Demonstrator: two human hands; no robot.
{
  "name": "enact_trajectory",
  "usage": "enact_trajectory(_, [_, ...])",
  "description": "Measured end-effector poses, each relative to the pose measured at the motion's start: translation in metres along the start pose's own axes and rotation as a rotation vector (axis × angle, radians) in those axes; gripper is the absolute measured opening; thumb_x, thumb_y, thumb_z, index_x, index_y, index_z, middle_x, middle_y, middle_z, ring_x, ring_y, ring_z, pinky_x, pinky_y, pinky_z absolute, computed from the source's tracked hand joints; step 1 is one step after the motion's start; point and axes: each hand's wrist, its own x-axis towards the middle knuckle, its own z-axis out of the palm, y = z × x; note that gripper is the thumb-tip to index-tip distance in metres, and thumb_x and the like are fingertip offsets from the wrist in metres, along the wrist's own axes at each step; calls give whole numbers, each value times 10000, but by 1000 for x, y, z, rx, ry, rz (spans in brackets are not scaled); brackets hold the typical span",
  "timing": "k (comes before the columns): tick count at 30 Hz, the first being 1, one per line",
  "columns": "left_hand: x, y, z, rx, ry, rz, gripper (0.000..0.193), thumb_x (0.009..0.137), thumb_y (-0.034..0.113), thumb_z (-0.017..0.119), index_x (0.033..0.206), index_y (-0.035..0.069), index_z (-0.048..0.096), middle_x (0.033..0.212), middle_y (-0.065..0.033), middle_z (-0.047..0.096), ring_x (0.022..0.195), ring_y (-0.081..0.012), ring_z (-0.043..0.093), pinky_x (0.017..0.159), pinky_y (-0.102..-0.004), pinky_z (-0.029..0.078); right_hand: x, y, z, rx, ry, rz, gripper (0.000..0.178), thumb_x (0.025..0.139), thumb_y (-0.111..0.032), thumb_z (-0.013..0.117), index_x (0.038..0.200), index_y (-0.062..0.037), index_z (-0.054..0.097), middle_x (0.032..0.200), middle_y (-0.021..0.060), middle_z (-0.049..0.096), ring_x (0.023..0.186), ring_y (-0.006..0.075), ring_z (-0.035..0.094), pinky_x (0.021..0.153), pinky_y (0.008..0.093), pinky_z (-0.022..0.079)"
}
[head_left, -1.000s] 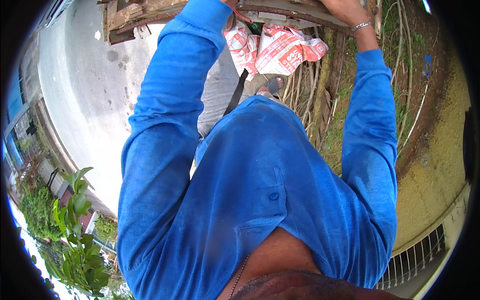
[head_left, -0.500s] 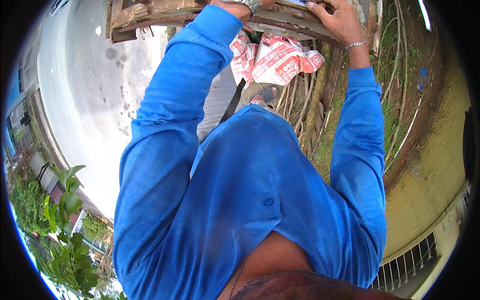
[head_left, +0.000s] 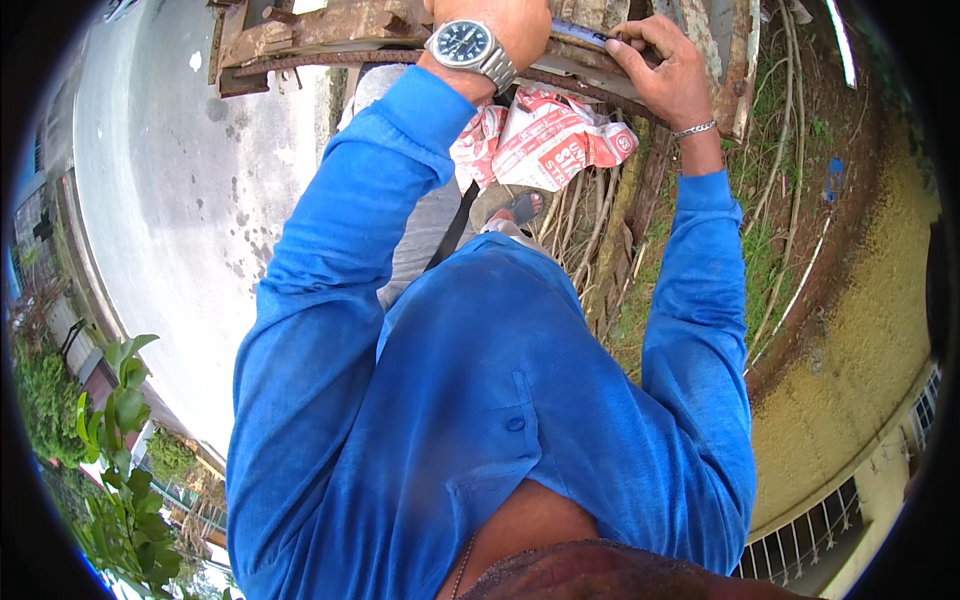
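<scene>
My right hand [head_left: 668, 72] is closed in a pinch, thumb and forefinger at the dark end of a thin bluish strip [head_left: 578, 33] whose exact kind I cannot make out. The strip lies along a worn, rusty-edged wooden frame [head_left: 335, 32] at the top of the view. My left hand [head_left: 512, 28] is over the same frame, by the strip's other end. Its fingers are hidden behind the back of the hand and past the picture's top edge. A steel wristwatch [head_left: 463, 44] is on my left wrist, a chain bracelet [head_left: 695, 129] on my right.
Red and white printed sacks [head_left: 545, 145] lie below the frame, near my sandalled foot [head_left: 525, 208]. Cut branches [head_left: 598, 205] and grass run along the right, beside a yellow wall [head_left: 835, 390]. A paved road [head_left: 170, 230] stretches on the left; a leafy plant [head_left: 125, 450] stands lower left.
The view has shifted so that the frame and both hands sit lower in the picture. More of my left hand, the watch and the bluish strip now shows.
</scene>
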Motion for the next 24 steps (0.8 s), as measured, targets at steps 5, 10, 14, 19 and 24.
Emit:
enact_trajectory(5, [-7,1,-1,-3,52,28,110,801,168,598,782,107,686,743,-134,698,721,-317,684,658,-463,506,-1,-3,0,-4,1,7,160,883,-154,734,1007,-54,720,828,31,617,757,150,595,707,298,501])
enact_trajectory(10, [-13,2,4,12,-8,23,96,795,168,607,754,122,681,735,-115,689,706,-298,676,646,-460,482,7,-31,-10,81,27,147,139,782,-127,756,865,-24,715,774,95,611,708,236,607,637,339,476])
enact_trajectory(14, [-18,2,9,16,76,40,96,792,166,607,734,126,673,721,-109,681,694,-298,668,644,-473,462,7,-32,-11,79,38,131,138,783,-118,742,879,-23,710,778,97,613,713,238,606,648,339,477])
enact_trajectory(19, [-14,-1,12,7,132,105,88,777,155,607,716,122,661,704,-110,667,706,-304,651,634,-478,452,1,-33,-23,104,245,179,135,823,-98,681,927,-17,708,789,103,619,728,263,606,691,344,491])
enact_trajectory(24, [-19,-2,11,51,160,104,93,759,150,610,688,118,661,702,-120,667,741,-309,650,638,-473,465,-55,-45,-40,234,192,436,326,915,23,495,1186,-13,672,1073,79,681,865,128,617,789,283,521])
